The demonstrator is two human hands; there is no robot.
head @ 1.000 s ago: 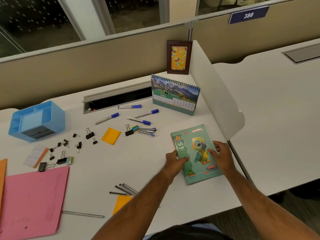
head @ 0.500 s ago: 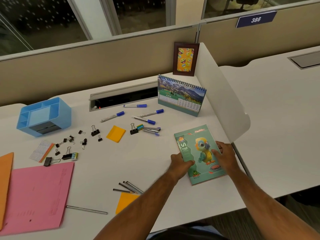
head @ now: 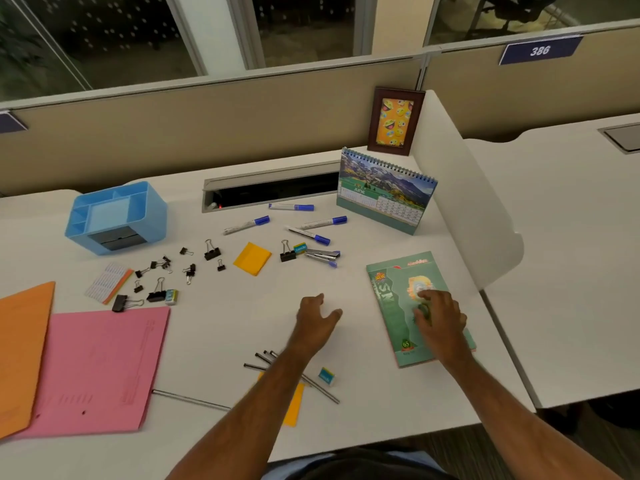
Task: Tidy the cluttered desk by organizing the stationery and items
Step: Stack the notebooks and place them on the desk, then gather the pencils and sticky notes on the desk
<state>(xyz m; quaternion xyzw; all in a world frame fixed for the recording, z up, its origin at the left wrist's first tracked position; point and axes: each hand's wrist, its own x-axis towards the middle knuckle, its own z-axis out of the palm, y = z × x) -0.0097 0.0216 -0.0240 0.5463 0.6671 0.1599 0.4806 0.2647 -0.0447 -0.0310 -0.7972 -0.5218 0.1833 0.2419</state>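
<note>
One white desk point(head: 214, 317) fronts beige partitions point(head: 173, 133).

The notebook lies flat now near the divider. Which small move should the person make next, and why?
Probably reach the left hand, open and holding nothing, forward to the stapler. The right hand rests flat on the green notebook, which looks placed, and the stapler is loose clutter close ahead of the left hand.
</note>
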